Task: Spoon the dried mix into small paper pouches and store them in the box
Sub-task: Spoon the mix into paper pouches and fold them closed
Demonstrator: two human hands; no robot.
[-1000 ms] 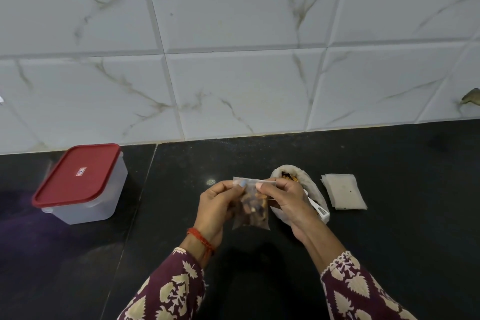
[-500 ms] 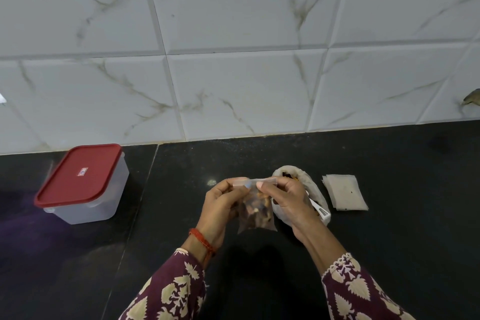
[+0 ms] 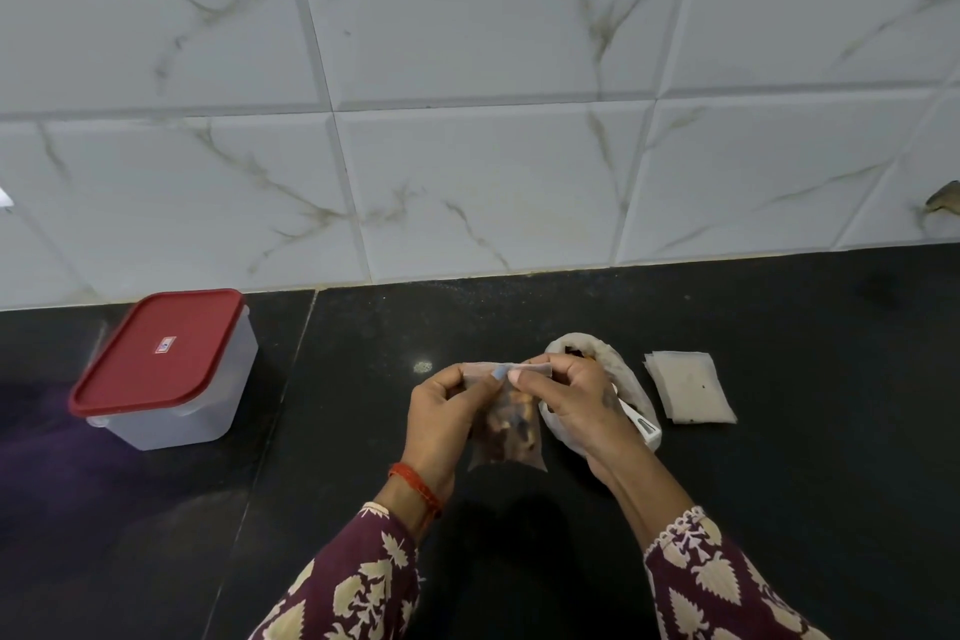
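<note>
Pouch (image 3: 506,424), filled with dried mix and held above the tabletop (image 3: 779,483), now has its top strip folded lower than a second ago, both hands' grip, left hand (image 3: 441,418) and right hand (image 3: 574,405), pinching it, so sealing looks nearly done while the lidded box (image 3: 166,369) waits far left.

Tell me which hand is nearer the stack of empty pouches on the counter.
Right. The right hand pinches the filled pouch just left of the stack of empty pouches, with the mix bag between them; the left hand is farther left.
</note>
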